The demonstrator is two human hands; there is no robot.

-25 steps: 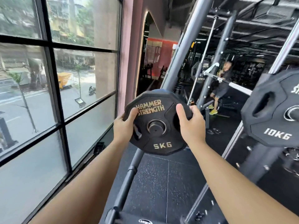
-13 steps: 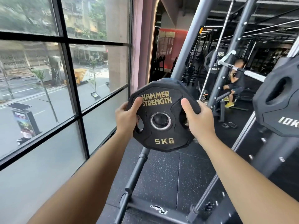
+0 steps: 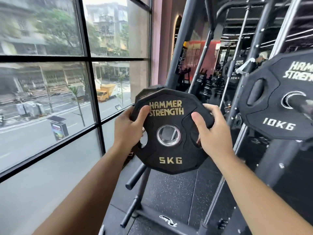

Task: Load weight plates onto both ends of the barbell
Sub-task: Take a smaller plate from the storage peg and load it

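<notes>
1. Head view shows you holding one black 5KG plate (image 3: 170,153) upright in the air at chest height. Its lettered face is toward you and its centre hole is empty.
2. Both of your hands are on it. Your left hand (image 3: 128,128) grips the left rim with the thumb across the face. Your right hand (image 3: 213,133) grips the right rim the same way.
3. Count the other plates:
   - One near 10KG plate (image 3: 274,106) sits on the barbell sleeve (image 3: 303,106) at your right.
   - One farther 10KG plate (image 3: 236,70) hangs deeper in the room.
   - The rim of another plate (image 3: 144,94) shows just behind the top left of the one you hold.
4. The held plate is apart from the near 10KG plate, with a gap between their rims. A slanted rack upright (image 3: 183,53) rises close behind it. Two dark bars (image 3: 135,177) slant below its lower edge.
5. A speckled black rubber floor (image 3: 169,192) lies under the rack. A large dark-framed window (image 3: 50,82) fills your left side and looks onto a street. More gym machines stand farther back on the right, too blurred to tell apart.
</notes>
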